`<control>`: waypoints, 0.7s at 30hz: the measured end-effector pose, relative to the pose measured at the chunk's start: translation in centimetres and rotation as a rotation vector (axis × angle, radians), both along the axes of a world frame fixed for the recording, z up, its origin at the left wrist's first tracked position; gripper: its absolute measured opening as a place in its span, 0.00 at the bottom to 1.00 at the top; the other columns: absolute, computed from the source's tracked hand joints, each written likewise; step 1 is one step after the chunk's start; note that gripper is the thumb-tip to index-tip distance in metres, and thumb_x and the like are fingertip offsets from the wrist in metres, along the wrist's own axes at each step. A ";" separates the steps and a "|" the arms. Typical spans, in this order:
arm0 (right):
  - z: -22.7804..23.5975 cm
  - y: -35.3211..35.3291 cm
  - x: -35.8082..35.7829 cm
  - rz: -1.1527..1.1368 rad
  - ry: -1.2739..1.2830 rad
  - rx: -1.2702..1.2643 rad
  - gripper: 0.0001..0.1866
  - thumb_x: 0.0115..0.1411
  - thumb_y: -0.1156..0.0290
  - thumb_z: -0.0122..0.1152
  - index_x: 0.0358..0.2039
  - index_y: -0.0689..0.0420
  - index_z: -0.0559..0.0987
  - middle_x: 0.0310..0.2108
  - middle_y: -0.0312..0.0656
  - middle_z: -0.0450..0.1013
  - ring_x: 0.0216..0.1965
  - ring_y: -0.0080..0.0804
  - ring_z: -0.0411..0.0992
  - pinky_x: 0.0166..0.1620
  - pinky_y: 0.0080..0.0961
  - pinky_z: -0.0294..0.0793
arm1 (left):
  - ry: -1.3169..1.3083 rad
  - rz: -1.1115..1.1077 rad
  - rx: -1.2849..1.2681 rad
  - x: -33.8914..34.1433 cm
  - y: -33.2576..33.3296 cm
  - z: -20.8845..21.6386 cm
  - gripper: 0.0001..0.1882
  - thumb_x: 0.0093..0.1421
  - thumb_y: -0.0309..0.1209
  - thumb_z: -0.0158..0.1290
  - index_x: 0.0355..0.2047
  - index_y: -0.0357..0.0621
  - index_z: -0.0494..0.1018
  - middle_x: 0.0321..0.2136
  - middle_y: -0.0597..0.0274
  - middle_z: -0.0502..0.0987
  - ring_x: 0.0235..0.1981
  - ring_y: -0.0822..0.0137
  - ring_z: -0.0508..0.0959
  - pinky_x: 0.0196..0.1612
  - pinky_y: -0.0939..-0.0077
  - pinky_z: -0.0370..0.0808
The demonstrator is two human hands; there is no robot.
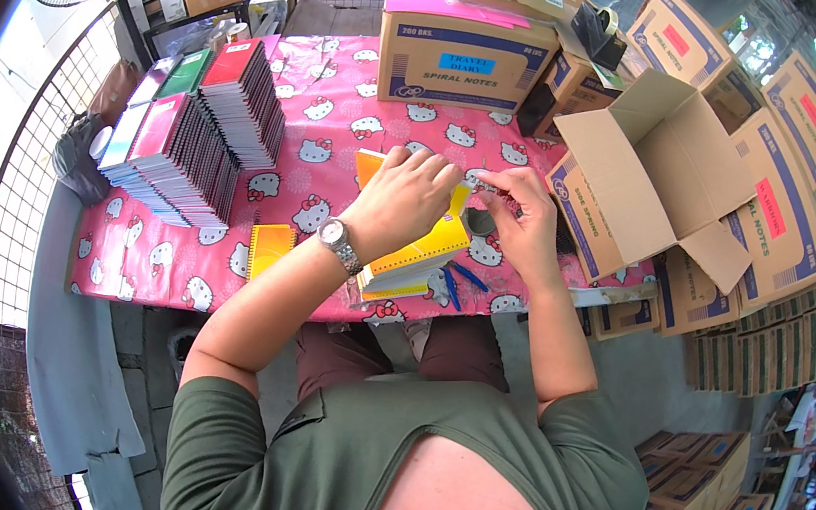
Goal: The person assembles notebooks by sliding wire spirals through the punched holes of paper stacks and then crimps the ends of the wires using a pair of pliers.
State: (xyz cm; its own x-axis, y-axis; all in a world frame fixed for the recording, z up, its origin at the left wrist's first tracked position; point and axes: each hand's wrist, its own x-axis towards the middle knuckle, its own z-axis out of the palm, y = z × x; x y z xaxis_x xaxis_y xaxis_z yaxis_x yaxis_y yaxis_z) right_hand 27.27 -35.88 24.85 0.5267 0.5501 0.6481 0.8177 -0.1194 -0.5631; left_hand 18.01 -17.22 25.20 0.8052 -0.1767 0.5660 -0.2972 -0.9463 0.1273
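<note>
In front of me on the table stands a stack of yellow spiral notebooks (pixel 417 261). My left hand (pixel 410 195), with a watch (pixel 334 236) on its wrist, is over the stack's far part, its fingers curled down. An orange cover (pixel 368 166) shows beyond that hand. My right hand (pixel 525 218) is just right of the stack, thumb and fingertips drawn together; whatever they pinch is too small to tell. Near its thumb is a dark round object (pixel 479 223). Two blue pens (pixel 460 281) lie at the stack's right. Left of my left wrist lies a yellow-orange spiral notebook (pixel 271 247).
Tall stacks of spiral notebooks (pixel 188 154) stand on the pink patterned tablecloth (pixel 310 183) at left. A closed carton (pixel 465 65) sits at the back. An open carton (pixel 638 181) is at right, by more cartons (pixel 775 211). A tape dispenser (pixel 599 37) is at back right.
</note>
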 end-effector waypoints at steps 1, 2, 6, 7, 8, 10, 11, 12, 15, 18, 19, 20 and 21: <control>0.1 -0.2 -0.1 0.003 -0.001 0.005 0.14 0.54 0.82 0.65 0.42 0.58 0.82 0.35 0.40 0.73 0.39 0.32 0.73 0.43 0.27 0.73 | 0.034 0.000 0.005 -0.3 -0.2 0.5 0.08 0.62 0.31 0.50 0.39 0.43 0.67 0.35 0.58 0.73 0.43 0.58 0.72 0.48 0.61 0.65; 0.1 -0.4 -0.2 0.009 -0.001 0.011 0.14 0.53 0.82 0.64 0.42 0.56 0.82 0.35 0.39 0.73 0.40 0.33 0.73 0.43 0.27 0.73 | 0.069 0.003 0.011 -0.7 -0.4 0.8 0.08 0.62 0.31 0.50 0.39 0.43 0.66 0.35 0.58 0.73 0.43 0.58 0.72 0.48 0.61 0.65; -0.3 -0.7 -0.9 0.041 0.006 0.022 0.14 0.53 0.83 0.64 0.40 0.56 0.82 0.36 0.39 0.72 0.40 0.35 0.74 0.44 0.28 0.74 | 0.037 0.027 0.006 -1.1 -1.2 -0.1 0.07 0.63 0.31 0.49 0.39 0.43 0.66 0.34 0.59 0.72 0.41 0.58 0.72 0.48 0.61 0.65; -0.6 -0.8 -0.9 0.042 0.007 0.025 0.14 0.53 0.83 0.64 0.40 0.56 0.82 0.36 0.40 0.72 0.40 0.35 0.73 0.43 0.28 0.74 | 0.034 0.034 0.003 -1.2 -1.3 -0.2 0.07 0.63 0.31 0.49 0.39 0.43 0.66 0.34 0.59 0.72 0.41 0.58 0.72 0.48 0.61 0.65; -0.9 -1.0 -0.8 0.044 0.006 0.028 0.14 0.53 0.83 0.64 0.40 0.56 0.81 0.36 0.40 0.72 0.40 0.35 0.73 0.43 0.28 0.74 | 0.028 0.042 0.000 -1.2 -1.4 -0.1 0.07 0.63 0.31 0.49 0.39 0.43 0.66 0.34 0.59 0.72 0.41 0.58 0.72 0.48 0.61 0.65; -1.0 -1.2 -0.8 0.056 -0.004 0.035 0.14 0.53 0.83 0.65 0.40 0.57 0.81 0.36 0.40 0.72 0.39 0.35 0.73 0.43 0.28 0.73 | 0.026 0.047 -0.002 -1.2 -1.6 0.1 0.07 0.63 0.31 0.49 0.39 0.43 0.66 0.34 0.59 0.72 0.41 0.58 0.72 0.48 0.61 0.65; -0.9 -1.3 -0.8 0.067 -0.013 0.039 0.13 0.53 0.83 0.65 0.40 0.57 0.81 0.36 0.40 0.71 0.39 0.34 0.73 0.43 0.28 0.73 | 0.031 0.045 0.000 -1.1 -1.8 0.1 0.07 0.63 0.31 0.49 0.39 0.43 0.66 0.34 0.59 0.72 0.41 0.58 0.72 0.48 0.61 0.65; -0.9 -1.4 -0.8 0.078 -0.021 0.043 0.13 0.54 0.83 0.65 0.40 0.57 0.81 0.36 0.40 0.71 0.39 0.33 0.73 0.42 0.27 0.73 | 0.036 0.043 0.001 -1.1 -1.8 0.2 0.07 0.63 0.31 0.49 0.39 0.43 0.66 0.34 0.58 0.72 0.41 0.57 0.72 0.49 0.60 0.65; -0.7 -1.2 -0.5 0.164 0.096 0.036 0.12 0.55 0.82 0.64 0.41 0.58 0.81 0.35 0.40 0.71 0.38 0.30 0.72 0.41 0.26 0.73 | 0.047 0.065 0.001 -0.9 -1.7 0.3 0.08 0.63 0.31 0.50 0.40 0.43 0.67 0.34 0.58 0.73 0.42 0.57 0.73 0.49 0.61 0.65; 0.6 -2.1 -0.8 0.187 0.563 -0.170 0.14 0.58 0.80 0.63 0.46 0.58 0.78 0.34 0.41 0.72 0.38 0.30 0.73 0.40 0.25 0.73 | 0.060 0.027 -0.025 -1.1 -1.6 0.3 0.09 0.61 0.30 0.50 0.42 0.43 0.67 0.36 0.58 0.75 0.42 0.58 0.74 0.51 0.60 0.65; 1.2 -2.3 -1.1 0.184 0.588 -0.212 0.15 0.58 0.79 0.63 0.47 0.58 0.77 0.35 0.42 0.72 0.38 0.30 0.73 0.40 0.25 0.73 | 0.061 0.031 -0.016 -1.4 -1.7 0.3 0.10 0.60 0.30 0.51 0.42 0.44 0.67 0.36 0.58 0.75 0.42 0.58 0.74 0.51 0.60 0.64; 1.8 -2.4 -1.9 0.163 0.421 -0.211 0.17 0.59 0.79 0.63 0.49 0.58 0.76 0.36 0.43 0.72 0.39 0.31 0.74 0.40 0.25 0.73 | 0.066 0.032 -0.011 -1.7 -1.9 0.5 0.11 0.60 0.29 0.51 0.42 0.44 0.68 0.36 0.59 0.75 0.42 0.58 0.74 0.52 0.59 0.64; 2.2 -2.4 -2.3 0.142 0.255 -0.210 0.18 0.59 0.78 0.62 0.50 0.58 0.75 0.38 0.45 0.72 0.39 0.32 0.74 0.40 0.26 0.74 | 0.072 0.033 -0.006 -2.0 -2.1 0.7 0.11 0.59 0.29 0.52 0.42 0.44 0.68 0.36 0.59 0.75 0.42 0.58 0.74 0.53 0.59 0.64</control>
